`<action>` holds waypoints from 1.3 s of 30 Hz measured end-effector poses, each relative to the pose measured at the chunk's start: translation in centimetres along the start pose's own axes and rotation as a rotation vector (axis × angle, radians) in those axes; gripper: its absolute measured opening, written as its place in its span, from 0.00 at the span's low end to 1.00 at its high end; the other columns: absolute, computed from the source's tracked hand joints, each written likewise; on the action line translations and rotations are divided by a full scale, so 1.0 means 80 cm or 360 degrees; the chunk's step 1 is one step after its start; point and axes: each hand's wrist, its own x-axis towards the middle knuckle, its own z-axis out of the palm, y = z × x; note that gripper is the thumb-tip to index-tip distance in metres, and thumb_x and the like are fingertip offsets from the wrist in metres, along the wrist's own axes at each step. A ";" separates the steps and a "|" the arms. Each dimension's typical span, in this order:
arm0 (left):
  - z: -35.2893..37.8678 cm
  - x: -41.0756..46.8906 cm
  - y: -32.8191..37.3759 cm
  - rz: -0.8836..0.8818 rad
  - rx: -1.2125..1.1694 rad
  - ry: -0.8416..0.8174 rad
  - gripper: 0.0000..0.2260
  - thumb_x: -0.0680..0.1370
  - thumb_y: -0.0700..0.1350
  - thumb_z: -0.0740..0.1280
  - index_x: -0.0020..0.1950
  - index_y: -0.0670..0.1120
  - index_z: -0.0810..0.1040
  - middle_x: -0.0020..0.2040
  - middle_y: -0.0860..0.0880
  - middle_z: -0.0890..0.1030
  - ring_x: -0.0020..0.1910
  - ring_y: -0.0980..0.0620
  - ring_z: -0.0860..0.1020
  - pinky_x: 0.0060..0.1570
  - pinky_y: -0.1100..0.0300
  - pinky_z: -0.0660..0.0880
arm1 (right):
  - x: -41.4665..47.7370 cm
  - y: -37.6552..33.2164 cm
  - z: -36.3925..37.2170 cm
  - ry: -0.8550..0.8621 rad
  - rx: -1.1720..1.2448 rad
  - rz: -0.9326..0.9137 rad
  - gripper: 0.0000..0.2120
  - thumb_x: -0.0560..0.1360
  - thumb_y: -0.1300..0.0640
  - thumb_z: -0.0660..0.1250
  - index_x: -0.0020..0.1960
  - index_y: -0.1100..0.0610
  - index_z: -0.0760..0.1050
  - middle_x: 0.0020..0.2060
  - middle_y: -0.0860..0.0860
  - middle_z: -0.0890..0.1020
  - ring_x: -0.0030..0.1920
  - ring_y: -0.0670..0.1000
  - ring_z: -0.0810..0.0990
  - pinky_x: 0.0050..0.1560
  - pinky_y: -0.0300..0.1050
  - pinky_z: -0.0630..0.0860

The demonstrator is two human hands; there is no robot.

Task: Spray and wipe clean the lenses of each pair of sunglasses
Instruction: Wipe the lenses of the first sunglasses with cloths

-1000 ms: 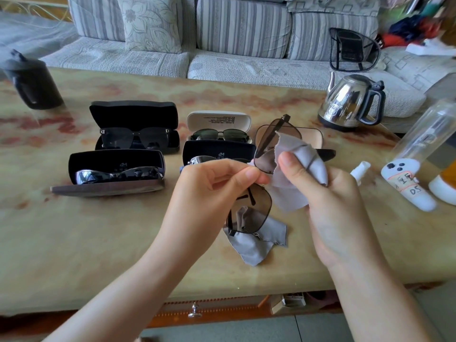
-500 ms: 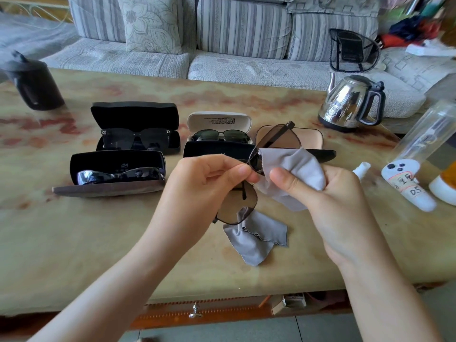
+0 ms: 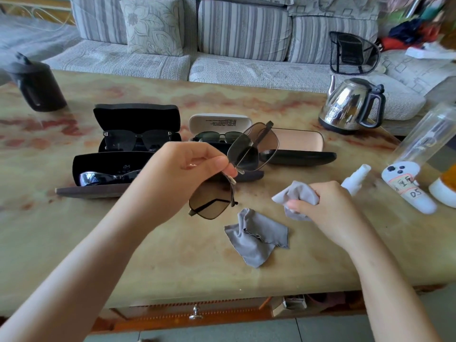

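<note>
head view: the left hand (image 3: 187, 169) is seen with its fingers curled, and the brown-lensed sunglasses (image 3: 209, 199) are pinched at the bridge between thumb and forefinger. the pair is held above the table (image 3: 148, 262), one lens up and one down, with a temple arm seen across each lens. the right hand (image 3: 330, 211) is closed round a bunched grey cloth (image 3: 296, 193), apart from the glasses; whether it rests on the table cannot be told. a second grey cloth (image 3: 256, 236) is left crumpled on the table between the two hands. a white spray bottle (image 3: 355, 180) is laid just beyond the right hand and partly hidden by it.

a letter "d" is shown on each temple of the dark sunglasses (image 3: 140, 141) in the open black case (image 3: 135, 117). a pale logo inside the nearer black case (image 3: 108, 164) is too small to be read surely, and that case is partly covered by the left hand. lines of print inside the white case (image 3: 217, 122) cannot be read. "ds" is handwritten on the label of a clear bottle (image 3: 407, 191) lying at the right; the marks above it cannot be made out.
</note>
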 end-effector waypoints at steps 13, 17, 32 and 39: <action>-0.010 0.002 0.001 -0.0112 -0.0283 -0.0072 0.10 0.79 0.43 0.64 0.41 0.45 0.82 0.34 0.58 0.83 0.32 0.66 0.78 0.30 0.77 0.68 | 0.008 0.001 0.003 0.0087 -0.0109 0.0122 0.14 0.82 0.54 0.59 0.43 0.61 0.76 0.40 0.54 0.82 0.42 0.51 0.78 0.42 0.43 0.72; -0.013 0.002 0.001 -0.0113 -0.0232 -0.0130 0.10 0.79 0.42 0.64 0.41 0.44 0.82 0.31 0.57 0.82 0.27 0.65 0.76 0.27 0.78 0.66 | 0.008 -0.006 0.000 0.0200 -0.0066 0.0122 0.13 0.82 0.57 0.55 0.44 0.59 0.76 0.40 0.54 0.77 0.42 0.50 0.74 0.42 0.39 0.67; -0.007 0.000 0.004 0.0100 0.0457 -0.0469 0.07 0.77 0.48 0.67 0.42 0.53 0.83 0.41 0.59 0.84 0.41 0.65 0.80 0.42 0.71 0.74 | -0.010 -0.094 0.001 -0.0349 -0.0017 -0.0658 0.12 0.81 0.51 0.61 0.57 0.48 0.82 0.52 0.49 0.85 0.59 0.51 0.81 0.64 0.56 0.73; -0.002 -0.002 0.000 0.0218 0.0464 -0.0445 0.08 0.77 0.49 0.65 0.39 0.51 0.80 0.31 0.55 0.78 0.25 0.59 0.69 0.27 0.69 0.65 | -0.018 -0.094 -0.007 -0.0414 0.0180 -0.0527 0.21 0.76 0.41 0.57 0.42 0.51 0.84 0.35 0.45 0.85 0.41 0.42 0.82 0.49 0.36 0.74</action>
